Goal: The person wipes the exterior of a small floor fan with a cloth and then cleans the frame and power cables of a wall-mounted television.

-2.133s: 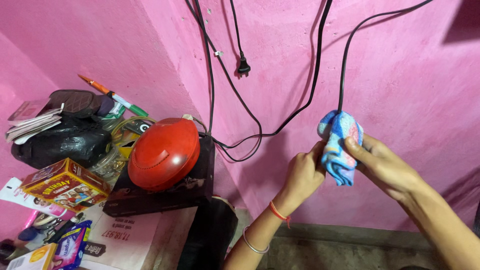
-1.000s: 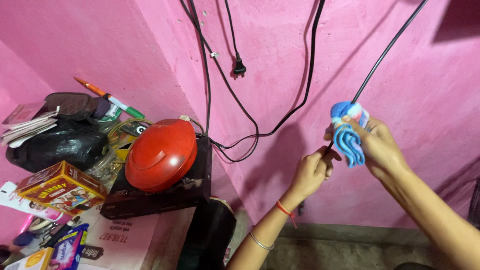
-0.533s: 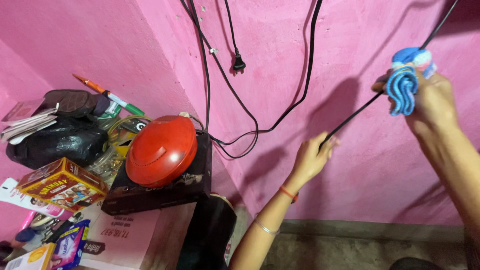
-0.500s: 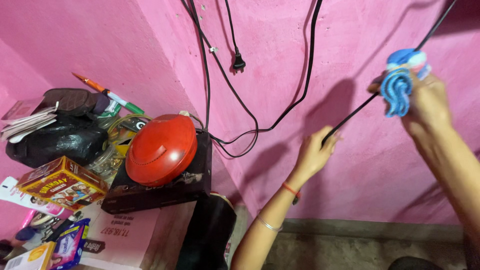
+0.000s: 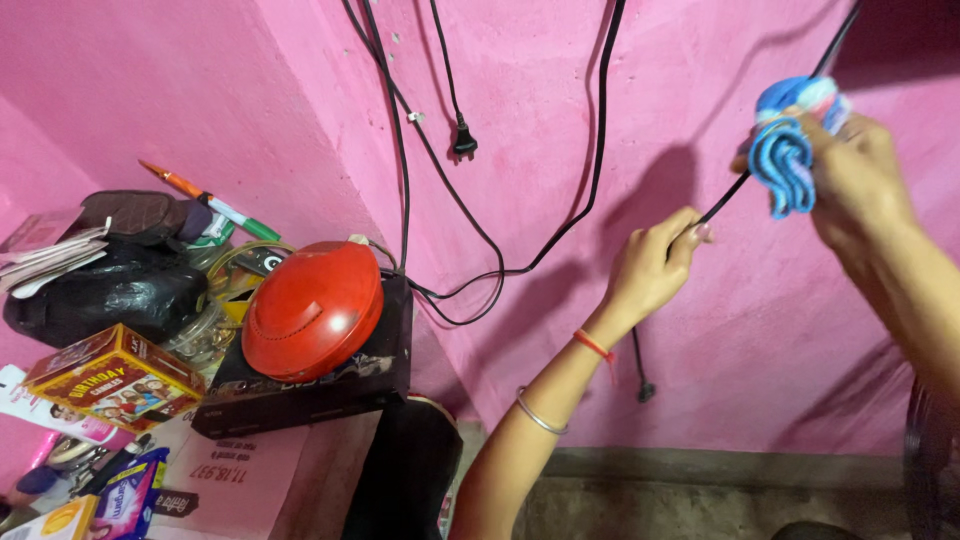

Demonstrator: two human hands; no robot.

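Left hand pinches a black cable taut against the pink wall. Right hand is closed around a blue cloth wrapped on the same cable higher up. Red round lid sits on the cluttered desk at left.

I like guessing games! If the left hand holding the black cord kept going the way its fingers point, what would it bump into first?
The left hand points up and to the right along the black cord. Going on, it would probably first meet the blue cloth gripped by the right hand, though depth is hard to judge.
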